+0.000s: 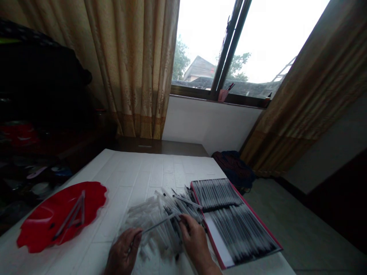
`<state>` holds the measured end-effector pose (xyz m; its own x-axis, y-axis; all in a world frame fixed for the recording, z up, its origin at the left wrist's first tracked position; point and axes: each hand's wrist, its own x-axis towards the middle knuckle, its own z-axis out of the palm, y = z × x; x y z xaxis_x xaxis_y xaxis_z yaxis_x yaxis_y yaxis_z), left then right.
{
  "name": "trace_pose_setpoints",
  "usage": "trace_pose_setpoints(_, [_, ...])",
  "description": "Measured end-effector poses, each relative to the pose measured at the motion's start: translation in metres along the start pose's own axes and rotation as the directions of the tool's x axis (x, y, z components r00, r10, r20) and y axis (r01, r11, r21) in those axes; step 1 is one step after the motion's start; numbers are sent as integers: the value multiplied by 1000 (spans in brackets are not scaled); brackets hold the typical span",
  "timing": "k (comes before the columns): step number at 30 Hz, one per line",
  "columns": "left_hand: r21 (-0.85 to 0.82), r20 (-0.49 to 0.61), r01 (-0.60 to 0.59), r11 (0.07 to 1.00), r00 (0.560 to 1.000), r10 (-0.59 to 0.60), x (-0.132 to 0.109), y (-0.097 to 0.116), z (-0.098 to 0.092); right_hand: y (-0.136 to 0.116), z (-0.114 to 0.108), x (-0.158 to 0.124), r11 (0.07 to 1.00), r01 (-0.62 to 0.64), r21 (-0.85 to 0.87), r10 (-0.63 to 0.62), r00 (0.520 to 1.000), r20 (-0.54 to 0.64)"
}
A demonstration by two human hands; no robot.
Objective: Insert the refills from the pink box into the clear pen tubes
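Note:
A slim pen with a clear barrel [159, 223] spans the gap between my two hands, over a loose heap. My left hand [124, 250] pinches its near left end between thumb and fingers. At the other end, the fingertips of my right hand [195, 240] close on the dark tip. Beneath lies a jumbled pile of clear pen parts [142, 210], some with black ends. Right of my right hand is a shallow red-edged box [215, 240], packed with two rows of clear, black-ended pens. Its near left corner shows bare white bottom.
A red scalloped plate [96, 202] holding a few pens lies left on the white brick-patterned table [126, 172]. Dark furniture with clutter [57, 145] stands left of the table. Dark cloth [237, 168] is heaped beyond the right corner. A pink cup [223, 95] stands on the windowsill.

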<state>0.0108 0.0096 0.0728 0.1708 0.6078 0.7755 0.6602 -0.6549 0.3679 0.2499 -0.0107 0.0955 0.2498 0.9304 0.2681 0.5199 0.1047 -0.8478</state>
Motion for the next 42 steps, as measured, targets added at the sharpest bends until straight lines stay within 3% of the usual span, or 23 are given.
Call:
trace_pose_setpoints(3, [2,2,-14,1000,1000,14,-2,-1,1,-5,-6,4,964,-150,218,148,989,26])
trace_pose_setpoints(7, [-7,36,-28,1000,999,28,-3,0,1,-12,-6,8,816,-315,485,317,945,80])
trace_pose_setpoints(14, [-35,60,-18,999,998,20,-1,2,1,-10,-6,7,724,-376,578,377,918,124])
trace_pose_setpoints(17, [-37,71,28,999,997,-25,-2,-3,2,-4,-19,10,717,-365,594,414,908,58])
trace_pose_setpoints(22, [-29,33,151,988,988,-150,-6,-12,6,8,-52,18,707,-285,647,496,852,-167])
trace_pose_setpoints(25, [-41,44,186,982,982,-184,-7,-15,7,15,-59,18,774,-272,572,463,859,-217])
trace_pose_setpoints(28, [-58,51,200,978,979,-197,-7,-16,7,21,-50,14,852,-273,447,389,902,-189])
trace_pose_setpoints(32, [-66,77,200,978,978,-195,-7,-17,6,23,-36,8,878,-273,393,355,922,-153])
trace_pose_setpoints(35, [-61,59,174,983,984,-170,-7,-15,6,19,-37,5,912,-271,309,325,936,-138])
trace_pose_setpoints(39, [-44,22,93,995,996,-92,-4,-9,3,10,-45,2,980,-186,75,195,972,-132])
trace_pose_setpoints(42, [-59,32,45,997,999,-43,-1,-4,1,1,-38,-2,967,-199,157,207,978,-36])
